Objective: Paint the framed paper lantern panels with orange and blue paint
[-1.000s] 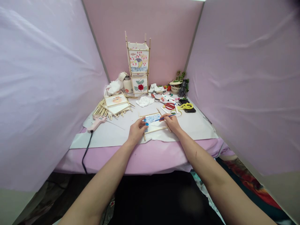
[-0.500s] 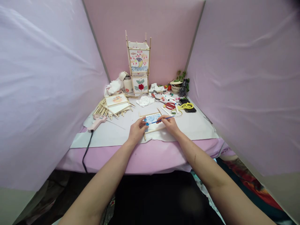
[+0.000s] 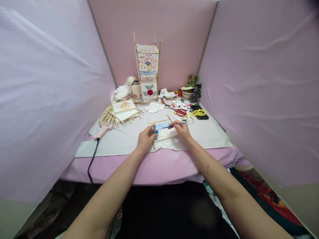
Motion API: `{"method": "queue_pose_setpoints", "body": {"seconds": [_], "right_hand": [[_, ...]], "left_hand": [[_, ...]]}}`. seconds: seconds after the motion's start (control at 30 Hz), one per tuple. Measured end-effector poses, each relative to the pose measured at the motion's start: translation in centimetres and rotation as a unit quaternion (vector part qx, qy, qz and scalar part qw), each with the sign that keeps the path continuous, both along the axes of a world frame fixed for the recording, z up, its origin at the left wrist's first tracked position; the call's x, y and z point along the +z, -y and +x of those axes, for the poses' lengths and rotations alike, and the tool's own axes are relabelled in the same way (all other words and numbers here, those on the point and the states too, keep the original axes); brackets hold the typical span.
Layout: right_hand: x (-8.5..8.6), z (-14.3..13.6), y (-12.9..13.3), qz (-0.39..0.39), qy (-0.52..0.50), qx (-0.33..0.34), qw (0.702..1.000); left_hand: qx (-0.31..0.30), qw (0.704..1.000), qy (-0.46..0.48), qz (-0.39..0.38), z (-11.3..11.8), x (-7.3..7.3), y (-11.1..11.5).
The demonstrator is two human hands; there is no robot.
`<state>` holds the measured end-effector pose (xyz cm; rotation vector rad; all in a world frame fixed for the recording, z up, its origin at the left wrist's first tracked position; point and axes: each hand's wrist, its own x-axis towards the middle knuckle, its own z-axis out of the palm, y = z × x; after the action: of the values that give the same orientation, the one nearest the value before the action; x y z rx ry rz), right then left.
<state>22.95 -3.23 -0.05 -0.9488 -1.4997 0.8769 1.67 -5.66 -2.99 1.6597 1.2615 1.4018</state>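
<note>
Between my fingers, my left hand (image 3: 145, 138) grips small blue paint pots (image 3: 156, 132) at the left side of a framed white panel (image 3: 165, 133). Blue dabs cover the upper part of that panel, which has thin wooden sticks along its edges and lies on the table. A slim blue paintbrush (image 3: 183, 123) is pinched in my right hand (image 3: 180, 130), over the panel's right side. The brush slants, its tip pointing left toward the blue dabs; whether it touches the panel I cannot tell.
A pink glue gun (image 3: 102, 130) with a black cord lies left, before a pile of sticks (image 3: 107, 113) and a framed picture (image 3: 124, 105). Behind stands a painted stick lantern (image 3: 149, 71). Red-handled scissors (image 3: 180, 112), yellow cord (image 3: 198, 113) and a phone (image 3: 203, 116) lie right.
My right hand has moved slightly right and up with the paintbrush, and its tip has shifted away from the paint pots. My left hand has stayed almost still.
</note>
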Motion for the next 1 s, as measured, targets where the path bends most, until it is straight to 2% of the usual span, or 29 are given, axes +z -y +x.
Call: {"method": "queue_pose_setpoints", "body": {"seconds": [0.2, 0.53, 1.0], "right_hand": [[-0.7, 0.6, -1.6, -0.038, 0.007, -0.041, 0.998], [-1.0, 0.5, -1.8, -0.069, 0.035, -0.032, 0.997], [-0.7, 0.4, -1.6, -0.074, 0.041, -0.017, 0.996]], "left_hand": [[-0.001, 1.0, 0.017, -0.005, 0.0, -0.1, -0.1], [0.0, 1.0, 0.027, -0.013, 0.0, 0.1, 0.0], [0.002, 0.999, 0.032, -0.018, 0.1, 0.4, 0.1]]}}
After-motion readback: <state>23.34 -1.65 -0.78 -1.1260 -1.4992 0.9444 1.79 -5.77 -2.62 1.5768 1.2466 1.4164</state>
